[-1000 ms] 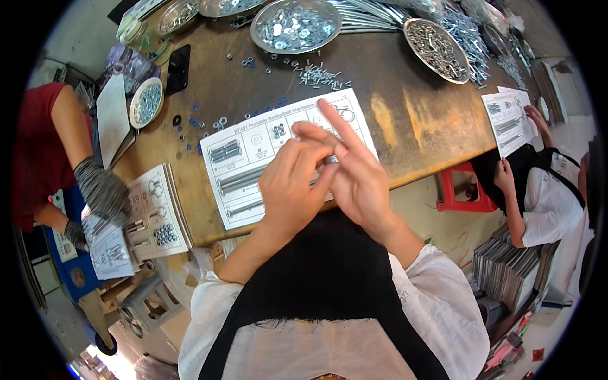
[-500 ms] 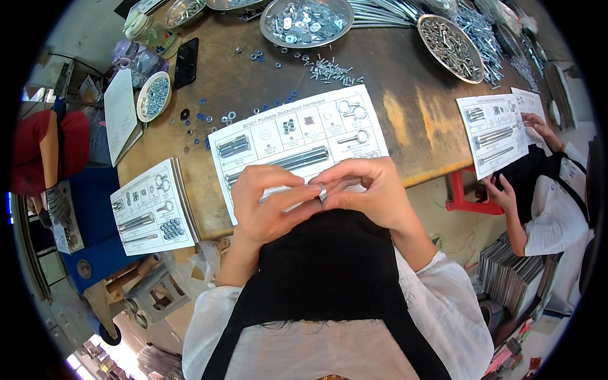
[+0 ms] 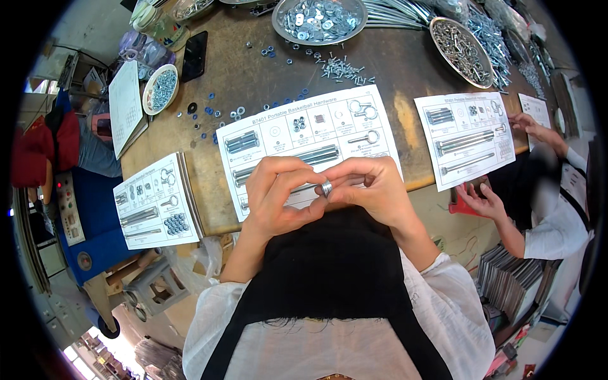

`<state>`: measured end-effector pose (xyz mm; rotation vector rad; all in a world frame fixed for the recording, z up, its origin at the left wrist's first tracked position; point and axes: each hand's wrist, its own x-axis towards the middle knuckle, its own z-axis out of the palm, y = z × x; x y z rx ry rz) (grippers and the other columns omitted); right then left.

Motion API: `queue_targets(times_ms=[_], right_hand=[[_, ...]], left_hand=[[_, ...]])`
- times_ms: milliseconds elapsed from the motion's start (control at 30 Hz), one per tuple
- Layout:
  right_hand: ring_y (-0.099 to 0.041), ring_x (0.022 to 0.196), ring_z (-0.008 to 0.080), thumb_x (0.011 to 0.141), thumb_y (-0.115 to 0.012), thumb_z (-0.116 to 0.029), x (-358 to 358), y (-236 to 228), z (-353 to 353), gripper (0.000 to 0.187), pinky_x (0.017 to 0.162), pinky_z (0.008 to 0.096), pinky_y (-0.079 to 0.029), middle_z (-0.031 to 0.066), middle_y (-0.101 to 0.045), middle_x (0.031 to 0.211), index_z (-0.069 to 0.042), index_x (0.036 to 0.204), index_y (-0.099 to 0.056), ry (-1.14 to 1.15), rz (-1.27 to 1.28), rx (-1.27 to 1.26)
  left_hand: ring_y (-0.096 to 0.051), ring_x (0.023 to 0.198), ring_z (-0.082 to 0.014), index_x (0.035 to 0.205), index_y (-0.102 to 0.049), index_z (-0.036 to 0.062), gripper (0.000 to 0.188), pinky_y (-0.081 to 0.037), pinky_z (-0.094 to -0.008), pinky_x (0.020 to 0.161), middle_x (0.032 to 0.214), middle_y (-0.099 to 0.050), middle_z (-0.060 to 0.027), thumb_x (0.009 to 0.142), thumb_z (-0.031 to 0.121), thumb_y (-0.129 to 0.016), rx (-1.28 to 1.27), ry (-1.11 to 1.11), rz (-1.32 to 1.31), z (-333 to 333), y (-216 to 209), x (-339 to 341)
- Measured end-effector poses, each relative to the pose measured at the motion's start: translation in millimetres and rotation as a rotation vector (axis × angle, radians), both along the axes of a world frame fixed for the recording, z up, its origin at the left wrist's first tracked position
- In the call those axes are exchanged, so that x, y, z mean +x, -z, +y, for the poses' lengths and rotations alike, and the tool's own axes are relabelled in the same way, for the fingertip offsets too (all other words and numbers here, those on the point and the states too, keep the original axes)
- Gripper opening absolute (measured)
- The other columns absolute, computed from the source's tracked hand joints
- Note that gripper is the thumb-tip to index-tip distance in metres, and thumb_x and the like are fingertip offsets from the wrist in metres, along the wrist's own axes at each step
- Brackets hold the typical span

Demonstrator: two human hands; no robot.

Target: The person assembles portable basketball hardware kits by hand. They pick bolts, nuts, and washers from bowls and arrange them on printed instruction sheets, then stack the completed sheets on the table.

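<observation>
A small stack of silver metal washers (image 3: 327, 188) stands on edge between my fingertips, just above the near edge of the table. My right hand (image 3: 373, 190) pinches it between thumb and fingers. From the other side, my left hand (image 3: 278, 193) curves in, its thumb and fingertips closed at the stack. How many washers there are is too small to tell. Beneath and beyond my hands lies a white hardware sheet (image 3: 253, 180) with pictures of bolts, nuts and pins; my hands cover part of its lower half.
Loose nuts and washers (image 3: 237, 114) and a heap of small screws (image 3: 342, 68) lie beyond the sheet. Metal bowls of washers (image 3: 320, 22) and hardware (image 3: 461, 52) stand farther back. A phone (image 3: 194, 56) and sheet stack (image 3: 158, 206) are at left. A co-worker's hand (image 3: 484, 201) is by another sheet (image 3: 465, 139).
My hands stay together at the stack, the left fingers slightly more arched. The co-worker's sheet at right has moved left onto the table, and that person's lower hand is now apart from it.
</observation>
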<state>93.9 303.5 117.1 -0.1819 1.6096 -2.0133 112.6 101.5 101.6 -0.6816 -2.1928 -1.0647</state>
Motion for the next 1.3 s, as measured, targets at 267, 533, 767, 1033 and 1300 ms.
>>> queue_targets(times_ms=[267,533,767,1033,1300], right_hand=[[-0.073,0.089,0.0151,0.086,-0.074,0.002,-2.5,7.9,0.4,0.021,0.083,0.0244,-0.058,0.0118,-0.076,0.097,0.004,0.107,-0.074,-0.041,-0.102,-0.111],[-0.073,0.091,0.0146,0.087,-0.073,0.001,-3.4,9.6,-3.3,0.022,0.085,0.0251,-0.057,0.012,-0.076,0.097,0.004,0.109,-0.073,-0.104,-0.105,-0.108],[-0.073,0.092,0.0156,0.088,-0.074,-0.002,-3.6,22.8,2.9,0.023,0.085,0.0257,-0.057,0.0119,-0.076,0.098,0.003,0.11,-0.073,-0.055,-0.091,-0.074],[-0.068,0.098,0.0144,0.093,-0.071,-0.01,-13.0,45.1,-11.0,0.024,0.092,0.0284,-0.054,0.0105,-0.074,0.106,0.002,0.115,-0.071,0.038,-0.126,-0.177],[-0.066,0.097,0.0119,0.097,-0.068,-0.016,-43.1,50.8,-44.1,0.025,0.087,0.0281,-0.054,0.0077,-0.073,0.106,0.001,0.115,-0.072,-0.18,-0.04,-0.031]], left_hand=[[-0.06,0.09,-0.021,0.096,-0.068,0.0074,0.031,-0.047,-0.0304,0.08,0.099,-0.062,-0.0085,0.067,0.01,-0.078,0.429,0.28,-0.409,-12.1,20.1,-12.7],[-0.058,0.095,-0.0254,0.092,-0.068,0.0053,0.023,-0.044,-0.0379,0.089,0.096,-0.06,-0.0081,0.075,0.019,-0.074,-0.609,-0.119,-0.418,-75.5,58.9,-89.7],[-0.059,0.101,-0.0254,0.098,-0.072,0.013,0.025,-0.043,-0.0377,0.092,0.102,-0.063,-0.0064,0.074,0.016,-0.077,-0.695,-0.1,-0.442,-69.1,52.4,-93.9],[-0.063,0.095,-0.02,0.102,-0.077,0.0153,0.037,-0.046,-0.0397,0.087,0.104,-0.067,-0.0004,0.068,0.025,-0.086,-0.301,0.043,0.031,-18.4,1.8,-26.7],[-0.063,0.091,-0.0197,0.1,-0.076,0.0135,0.036,-0.048,-0.0395,0.085,0.098,-0.068,0.0001,0.066,0.02,-0.087,-0.238,-0.245,0.058,-37.4,22.8,-9.8]])
